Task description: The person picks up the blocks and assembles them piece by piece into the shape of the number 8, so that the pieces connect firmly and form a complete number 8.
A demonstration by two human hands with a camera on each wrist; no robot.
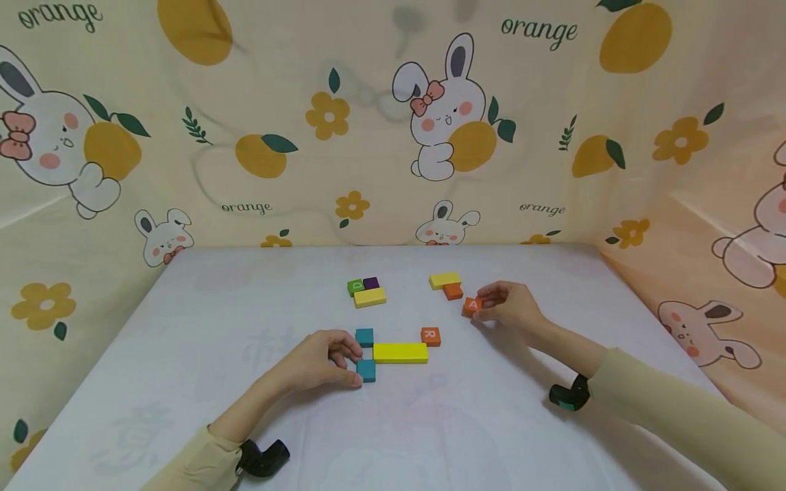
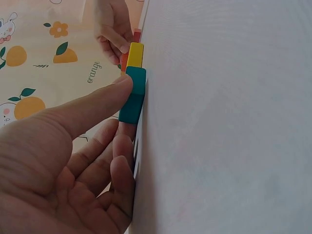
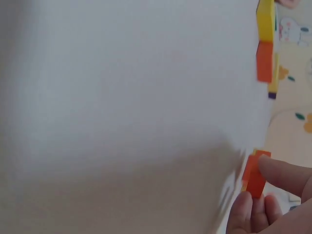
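My left hand (image 1: 314, 361) pinches the front teal cube (image 1: 366, 371) between thumb and fingertips, low at the white tabletop; the left wrist view shows the thumb on the teal cube's (image 2: 134, 97) side. A second teal cube (image 1: 365, 337) lies just behind it. Both sit at the left end of a long yellow block (image 1: 400, 352). Beyond that block's far right corner lies an orange cube lettered R (image 1: 431, 335). Farther right, my right hand (image 1: 512, 305) pinches an orange cube lettered A (image 1: 471, 306), beside another orange cube (image 1: 453, 292).
A shorter yellow block (image 1: 445, 280) touches that orange cube at the back right. At the back left, a green cube lettered D (image 1: 355, 287), a purple cube (image 1: 371, 283) and a yellow block (image 1: 370, 297) form a cluster. A patterned cloth (image 1: 368, 164) stands behind the table.
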